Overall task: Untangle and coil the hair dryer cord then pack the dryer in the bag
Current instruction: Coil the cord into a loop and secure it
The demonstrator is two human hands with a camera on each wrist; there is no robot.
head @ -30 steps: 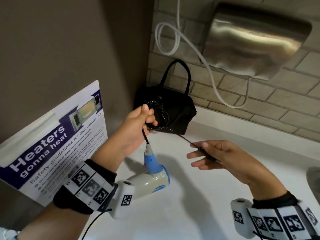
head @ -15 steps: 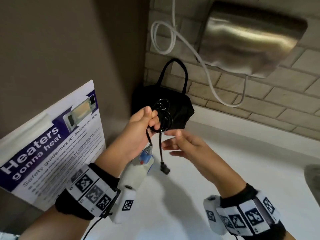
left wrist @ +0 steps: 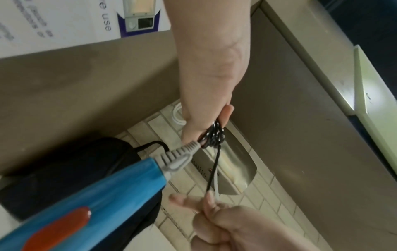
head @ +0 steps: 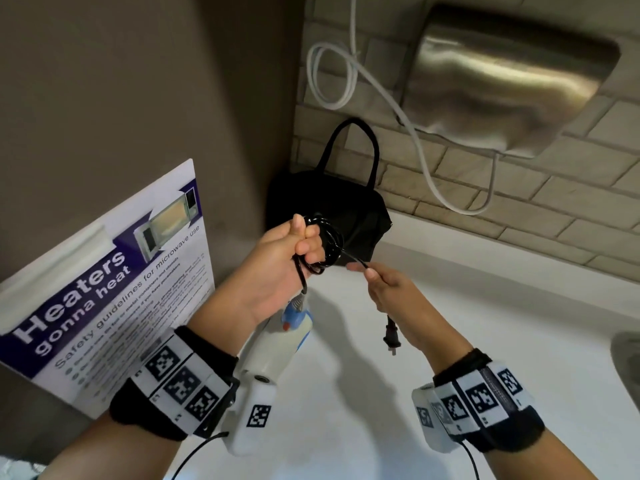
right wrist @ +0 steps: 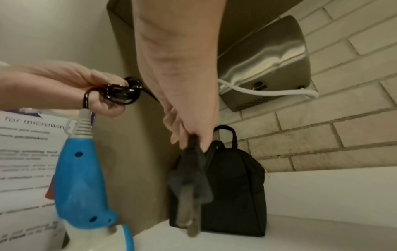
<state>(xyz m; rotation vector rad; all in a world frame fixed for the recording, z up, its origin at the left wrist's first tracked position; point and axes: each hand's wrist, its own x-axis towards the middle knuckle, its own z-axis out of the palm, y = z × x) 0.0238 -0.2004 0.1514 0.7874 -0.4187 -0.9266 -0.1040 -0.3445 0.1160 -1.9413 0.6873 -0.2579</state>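
My left hand [head: 298,247] grips a small coil of black cord [head: 327,245] above the white counter. The blue and white hair dryer [head: 277,344] hangs from that cord below the hand. In the left wrist view the blue handle [left wrist: 86,203] fills the lower left, and the coil [left wrist: 213,135] sits at my fingertips. My right hand [head: 384,289] pinches the free end of the cord, and the plug [head: 390,336] dangles under it. The right wrist view shows the plug [right wrist: 189,186] blurred in front of the black bag [right wrist: 236,186]. The bag [head: 349,216] stands in the corner, behind both hands.
A steel hand dryer [head: 502,84] is fixed to the brick wall, with a white cable [head: 346,81] looping below it. A microwave safety poster [head: 104,282] leans against the left wall. The white counter [head: 450,341] spreads to the right, with a sink edge [head: 627,358] at far right.
The right hand has drawn the free cord end rightward from the coil and now pinches it, plug hanging below the hand. The dryer has swung in close under the left hand.
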